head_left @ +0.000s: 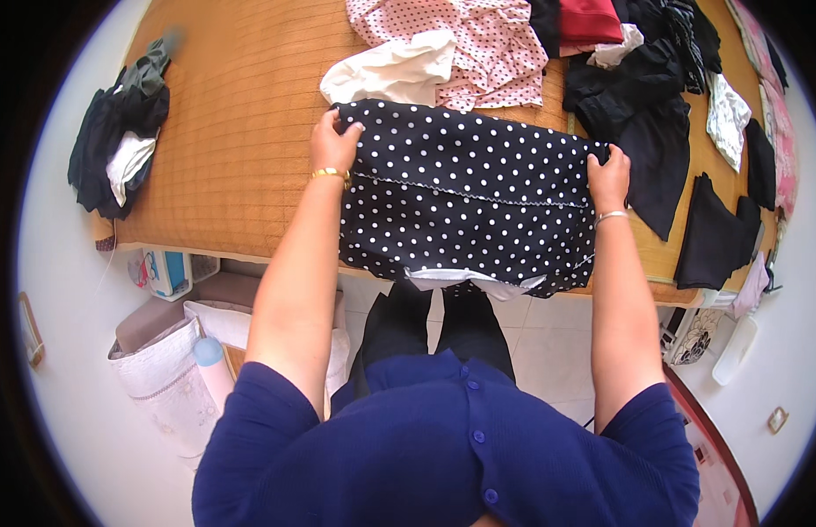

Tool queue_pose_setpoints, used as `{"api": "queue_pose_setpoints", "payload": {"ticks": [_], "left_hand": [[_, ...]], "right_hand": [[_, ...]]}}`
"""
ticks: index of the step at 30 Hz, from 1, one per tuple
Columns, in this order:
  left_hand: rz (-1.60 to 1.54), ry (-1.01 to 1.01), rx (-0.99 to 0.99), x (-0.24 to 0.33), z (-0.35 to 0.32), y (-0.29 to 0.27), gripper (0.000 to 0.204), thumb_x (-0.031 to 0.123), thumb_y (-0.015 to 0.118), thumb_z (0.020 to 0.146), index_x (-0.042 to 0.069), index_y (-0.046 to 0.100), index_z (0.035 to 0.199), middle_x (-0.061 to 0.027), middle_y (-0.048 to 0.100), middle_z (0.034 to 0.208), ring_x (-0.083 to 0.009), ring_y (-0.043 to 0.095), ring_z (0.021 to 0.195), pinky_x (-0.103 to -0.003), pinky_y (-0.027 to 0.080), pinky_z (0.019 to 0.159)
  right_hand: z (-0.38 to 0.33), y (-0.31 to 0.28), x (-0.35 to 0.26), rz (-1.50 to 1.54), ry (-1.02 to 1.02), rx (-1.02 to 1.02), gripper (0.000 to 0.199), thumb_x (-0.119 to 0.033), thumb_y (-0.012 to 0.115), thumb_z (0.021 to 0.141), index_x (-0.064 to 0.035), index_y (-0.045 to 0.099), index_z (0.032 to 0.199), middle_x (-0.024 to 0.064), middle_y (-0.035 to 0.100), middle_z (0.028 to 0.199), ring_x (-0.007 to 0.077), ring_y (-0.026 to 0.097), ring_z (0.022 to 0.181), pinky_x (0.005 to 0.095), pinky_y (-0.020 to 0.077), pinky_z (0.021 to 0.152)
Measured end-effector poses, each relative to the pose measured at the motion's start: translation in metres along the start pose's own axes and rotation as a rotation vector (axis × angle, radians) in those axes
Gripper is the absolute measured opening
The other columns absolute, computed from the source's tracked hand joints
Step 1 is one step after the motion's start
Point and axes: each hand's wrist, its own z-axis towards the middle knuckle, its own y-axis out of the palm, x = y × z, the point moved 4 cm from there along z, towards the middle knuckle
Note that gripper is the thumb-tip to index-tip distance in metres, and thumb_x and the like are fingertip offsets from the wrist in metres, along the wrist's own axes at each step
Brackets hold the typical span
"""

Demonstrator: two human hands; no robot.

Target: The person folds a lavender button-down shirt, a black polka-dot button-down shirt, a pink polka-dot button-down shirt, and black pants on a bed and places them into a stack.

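Note:
A black garment with white polka dots [469,202] is stretched wide between my hands over the near edge of the bed. A scalloped seam runs across its middle, and pale fabric shows at its lower edge. My left hand [334,145] pinches the far left corner, thumb on top. At the far right corner my right hand [609,176] grips the cloth in the same way. Just beyond the garment lie a white cloth [395,68] and a pink garment with dark dots [496,53]. Whether the garment is a skirt or a top, I cannot tell.
Black clothes [636,114] and a red garment [590,21] lie to the right, with folded black trousers [711,233] nearer. A dark clothes pile [122,132] sits at the bed's left edge. Below left stands a cushioned seat [162,325] with a bottle [212,360].

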Motion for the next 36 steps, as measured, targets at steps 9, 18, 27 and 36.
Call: {"api": "queue_pose_setpoints", "payload": {"ticks": [9,18,27,36], "left_hand": [[-0.074,0.514,-0.703,0.054,-0.212,0.005,0.012,0.008,0.060,0.073,0.010,0.063,0.085,-0.0055,0.063,0.087,-0.0254,0.060,0.083,-0.036,0.049,0.073],[-0.189,-0.096,-0.143,-0.044,-0.179,-0.030,0.014,0.003,0.060,0.078,0.003,0.059,0.092,-0.0064,0.061,0.086,-0.0153,0.060,0.073,-0.028,0.051,0.070],[-0.215,-0.198,-0.036,-0.062,-0.237,-0.031,0.025,0.011,0.069,0.071,0.006,0.054,0.091,-0.0075,0.054,0.086,-0.0207,0.057,0.074,-0.033,0.048,0.070],[-0.148,-0.144,0.191,-0.070,-0.243,-0.066,0.037,0.007,0.068,0.071,0.004,0.052,0.104,-0.0116,0.053,0.105,-0.0282,0.053,0.100,-0.037,0.044,0.087]], "right_hand": [[-0.197,-0.025,-0.099,0.468,-0.125,-1.653,0.017,-0.011,0.060,0.075,-0.0043,0.068,0.088,0.0077,0.067,0.080,0.0202,0.064,0.073,0.0334,0.0504,0.072],[-0.187,0.035,-0.102,0.215,-0.247,-1.085,0.020,-0.018,0.058,0.076,-0.0034,0.069,0.086,0.0145,0.067,0.085,0.0294,0.064,0.080,0.0352,0.0499,0.076],[-0.178,0.023,-0.193,0.096,-0.527,-1.217,0.025,-0.023,0.064,0.076,-0.0038,0.068,0.091,0.0139,0.067,0.089,0.0278,0.064,0.088,0.0346,0.0491,0.081],[-0.225,0.014,-0.233,0.103,-0.212,-1.779,0.019,-0.015,0.056,0.086,-0.0015,0.063,0.097,0.0053,0.066,0.082,0.0126,0.065,0.074,0.0252,0.0533,0.067]]}}
